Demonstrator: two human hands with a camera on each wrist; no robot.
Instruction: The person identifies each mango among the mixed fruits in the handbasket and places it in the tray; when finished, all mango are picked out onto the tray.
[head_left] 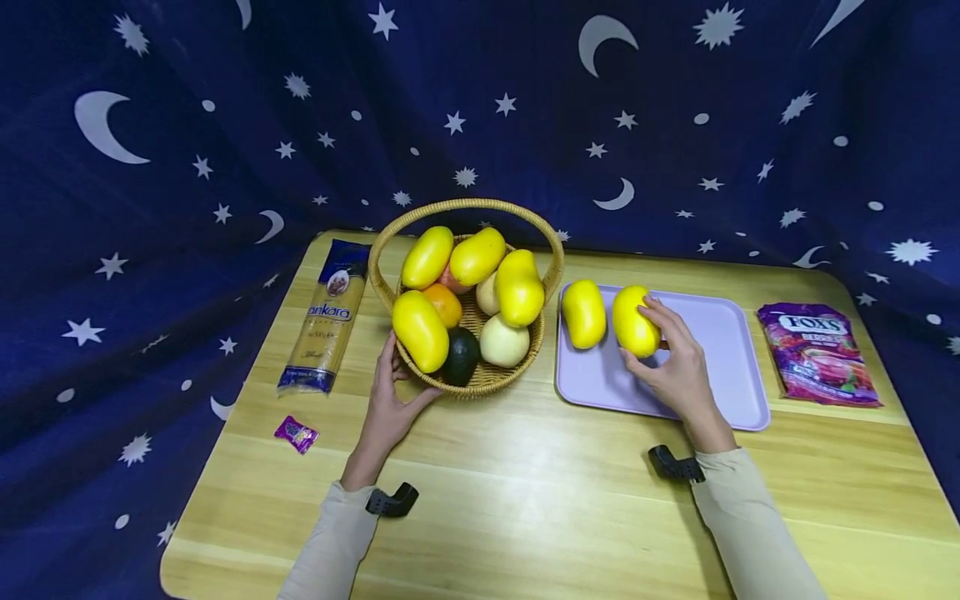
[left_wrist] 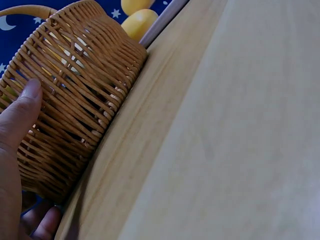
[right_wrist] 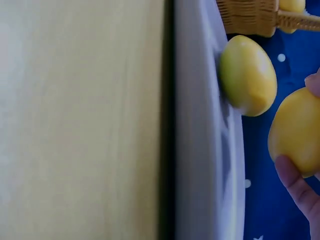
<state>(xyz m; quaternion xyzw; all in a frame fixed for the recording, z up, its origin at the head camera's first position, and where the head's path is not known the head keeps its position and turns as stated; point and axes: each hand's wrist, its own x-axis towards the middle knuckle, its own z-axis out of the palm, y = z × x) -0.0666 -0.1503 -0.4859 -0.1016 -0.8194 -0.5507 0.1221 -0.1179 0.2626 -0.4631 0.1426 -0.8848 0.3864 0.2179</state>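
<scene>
A round wicker basket [head_left: 480,386] with a tall handle holds several yellow mangoes [head_left: 422,332], an orange [head_left: 442,306], a dark avocado [head_left: 461,357] and pale round fruit [head_left: 504,341]. My left hand [head_left: 392,406] grips the basket's near left side, its thumb [left_wrist: 31,97] lying against the woven wall. Over the lilac tray [head_left: 720,367], my right hand [head_left: 678,358] holds a mango [head_left: 636,322] between thumb and fingers. In the right wrist view this held mango [right_wrist: 298,132] appears raised off the tray. Another mango [head_left: 584,314] lies at the tray's left end.
Left of the basket lies a pasta packet [head_left: 324,321], with a small purple wrapped candy [head_left: 297,434] nearer me. A purple candy bag [head_left: 819,354] lies right of the tray. Behind the wooden table [head_left: 525,500] hangs a dark blue star-patterned cloth [head_left: 480,100].
</scene>
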